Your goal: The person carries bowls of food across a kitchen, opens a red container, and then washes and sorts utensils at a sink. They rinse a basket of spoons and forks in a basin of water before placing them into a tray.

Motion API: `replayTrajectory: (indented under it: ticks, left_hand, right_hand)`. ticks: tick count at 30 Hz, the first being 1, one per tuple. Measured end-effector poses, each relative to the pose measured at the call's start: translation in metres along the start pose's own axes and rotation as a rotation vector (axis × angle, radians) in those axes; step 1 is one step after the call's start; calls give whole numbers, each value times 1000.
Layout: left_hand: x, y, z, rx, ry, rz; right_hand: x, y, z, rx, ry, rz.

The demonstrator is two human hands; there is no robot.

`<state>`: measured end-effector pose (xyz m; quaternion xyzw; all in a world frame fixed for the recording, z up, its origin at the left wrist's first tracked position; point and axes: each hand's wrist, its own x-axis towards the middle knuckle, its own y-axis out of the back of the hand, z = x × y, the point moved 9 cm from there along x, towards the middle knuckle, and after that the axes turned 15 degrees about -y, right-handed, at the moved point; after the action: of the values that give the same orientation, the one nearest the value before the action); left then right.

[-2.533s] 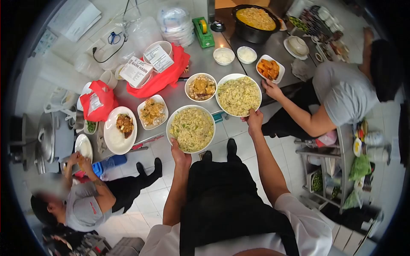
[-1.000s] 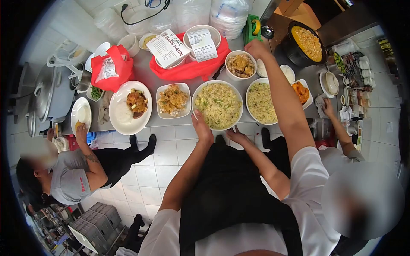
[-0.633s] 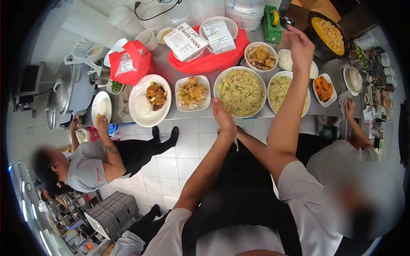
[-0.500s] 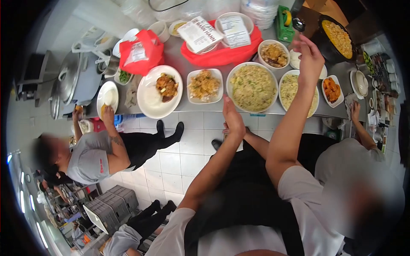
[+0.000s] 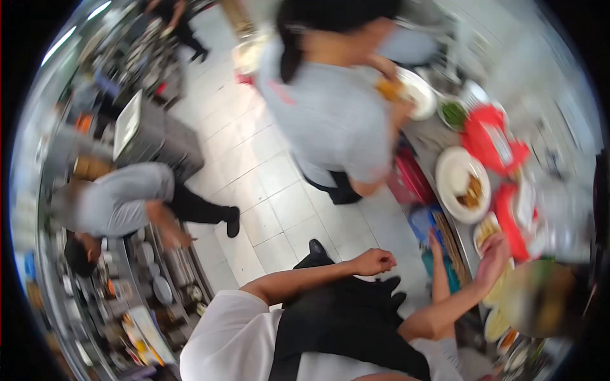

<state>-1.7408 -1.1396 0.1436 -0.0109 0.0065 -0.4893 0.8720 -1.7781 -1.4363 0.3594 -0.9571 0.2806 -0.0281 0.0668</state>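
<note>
My left hand (image 5: 375, 261) is in front of my black apron, over the tiled floor, with its fingers curled in and nothing showing in them. Over the counter's near edge is my right hand (image 5: 494, 259), its fingers smeared by motion. It overlaps a small white dish of food (image 5: 486, 230) in this view. Beyond that dish stands a white oval plate (image 5: 450, 202) with rice and a brown saucy portion. Red plastic bags (image 5: 489, 136) sit behind the plates.
A co-worker in a grey shirt (image 5: 330, 114) stands at the counter, hands at a white plate (image 5: 419, 95). Another person (image 5: 133, 197) bends by the shelves at left. Another hand (image 5: 436, 244) shows beside my right arm. Grey crates (image 5: 162, 136) stand behind.
My view has swung left, toward the aisle and shelves. My left hand has left the counter edge and curled its fingers. My right hand has come down from its raised position.
</note>
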Motion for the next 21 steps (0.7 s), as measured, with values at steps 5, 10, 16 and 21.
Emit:
replayTrajectory:
  ticks: [5, 10, 16, 21]
  left_hand:
    - [-97, 188, -56, 188, 295, 76]
    - [-161, 425, -92, 537, 462, 376]
    - [-151, 689, 6, 773, 283, 779]
    - [-157, 873, -4, 885, 316, 841]
  right_hand:
    - [-46, -174, 187, -503, -976, -566]
    - [-85, -161, 346, -796, -1478, -600]
    - [133, -243, 279, -1221, -808, -106]
    - [315, -496, 252, -1223, -271, 64]
